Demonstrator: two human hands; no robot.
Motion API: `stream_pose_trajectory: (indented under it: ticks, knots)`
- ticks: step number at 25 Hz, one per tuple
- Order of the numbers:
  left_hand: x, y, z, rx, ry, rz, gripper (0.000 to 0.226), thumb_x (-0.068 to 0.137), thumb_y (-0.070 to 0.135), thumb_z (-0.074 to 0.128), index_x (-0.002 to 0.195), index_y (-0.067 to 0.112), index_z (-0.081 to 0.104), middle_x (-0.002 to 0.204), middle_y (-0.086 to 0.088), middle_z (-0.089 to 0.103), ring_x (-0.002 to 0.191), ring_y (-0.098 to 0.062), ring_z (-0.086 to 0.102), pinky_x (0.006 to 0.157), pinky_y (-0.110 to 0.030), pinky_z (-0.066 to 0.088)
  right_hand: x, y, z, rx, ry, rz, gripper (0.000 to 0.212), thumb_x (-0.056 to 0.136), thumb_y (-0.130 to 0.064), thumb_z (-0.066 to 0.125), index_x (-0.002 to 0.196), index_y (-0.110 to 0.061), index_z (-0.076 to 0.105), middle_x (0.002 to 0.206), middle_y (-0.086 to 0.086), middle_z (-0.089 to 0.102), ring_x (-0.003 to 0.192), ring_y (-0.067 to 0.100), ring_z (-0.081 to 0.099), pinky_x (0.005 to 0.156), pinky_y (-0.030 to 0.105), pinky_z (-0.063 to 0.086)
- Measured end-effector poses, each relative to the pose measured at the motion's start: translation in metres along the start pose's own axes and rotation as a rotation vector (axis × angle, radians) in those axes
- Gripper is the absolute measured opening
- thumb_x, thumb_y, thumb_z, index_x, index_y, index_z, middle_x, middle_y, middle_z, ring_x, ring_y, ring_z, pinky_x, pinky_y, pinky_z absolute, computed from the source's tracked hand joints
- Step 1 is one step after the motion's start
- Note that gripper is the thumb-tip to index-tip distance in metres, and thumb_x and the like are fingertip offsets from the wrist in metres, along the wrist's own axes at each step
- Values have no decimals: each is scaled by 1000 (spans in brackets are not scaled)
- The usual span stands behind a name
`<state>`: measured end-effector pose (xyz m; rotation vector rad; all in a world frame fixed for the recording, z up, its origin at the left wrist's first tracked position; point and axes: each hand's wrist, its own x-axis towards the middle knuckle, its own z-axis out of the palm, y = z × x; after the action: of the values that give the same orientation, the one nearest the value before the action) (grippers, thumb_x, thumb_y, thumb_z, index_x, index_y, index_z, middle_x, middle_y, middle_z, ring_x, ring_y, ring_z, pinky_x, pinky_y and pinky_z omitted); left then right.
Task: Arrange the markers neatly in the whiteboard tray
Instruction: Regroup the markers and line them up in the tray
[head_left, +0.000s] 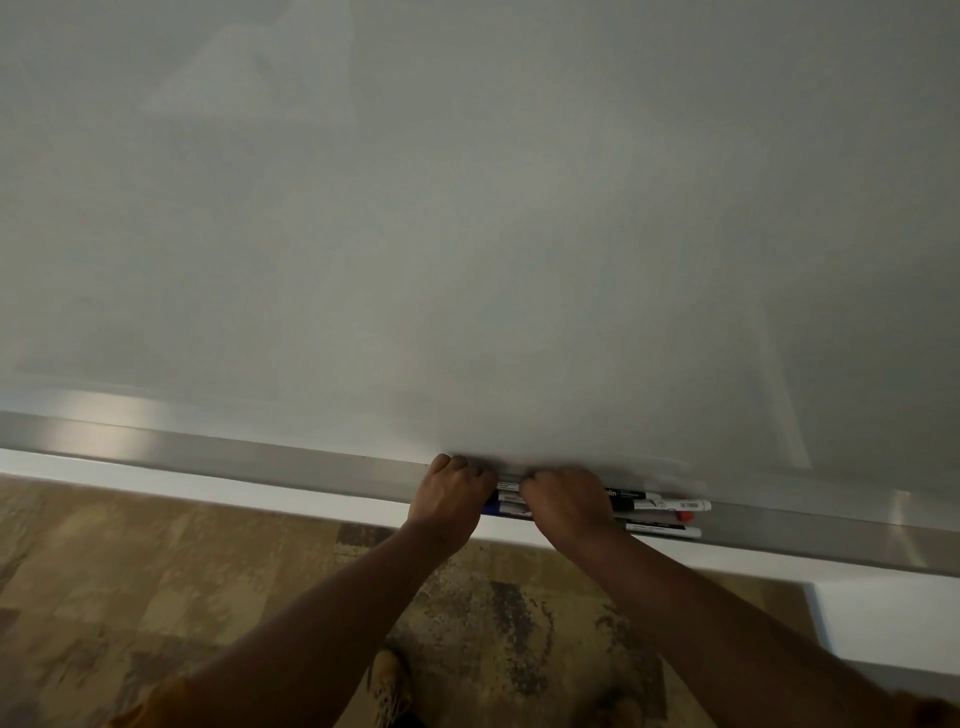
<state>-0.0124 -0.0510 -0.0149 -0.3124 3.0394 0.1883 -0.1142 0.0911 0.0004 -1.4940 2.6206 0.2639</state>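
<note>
Several white-barrelled markers (660, 505) lie bunched lengthwise in the metal whiteboard tray (260, 457), which runs along the bottom of the whiteboard (467, 208). One has a red tip (685, 516), and a blue-bodied marker (504, 512) shows between my hands. My left hand (451, 496) has its fingers curled over the left ends of the bunch. Close beside it, my right hand (569, 501) curls over the middle of the bunch. Both hands hide much of the markers. The picture is blurred.
A white wall strip (156, 480) runs below the tray. Patterned brown carpet (156, 582) covers the floor, with my shoe (389, 680) on it. A white panel (883, 623) stands at the lower right.
</note>
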Motion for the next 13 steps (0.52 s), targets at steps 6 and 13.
stream_pose_trajectory:
  ticks: [6, 13]
  knots:
    - [0, -10, 8, -14, 60, 60, 8, 76, 15, 70, 80, 22, 66, 78, 2, 72, 77, -22, 65, 80, -33, 50, 3, -3, 1, 9, 38, -35, 23, 42, -11, 84, 52, -17, 64, 47, 4, 58, 38, 25, 57, 37, 23, 35]
    - [-7, -8, -2, -118, 163, 48, 26, 74, 4, 68, 94, 20, 68, 92, 0, 74, 87, -23, 66, 85, -33, 49, -10, -2, -1, 67, 156, -31, 22, 64, -13, 80, 84, -15, 71, 67, 3, 67, 48, 23, 61, 40, 29, 45]
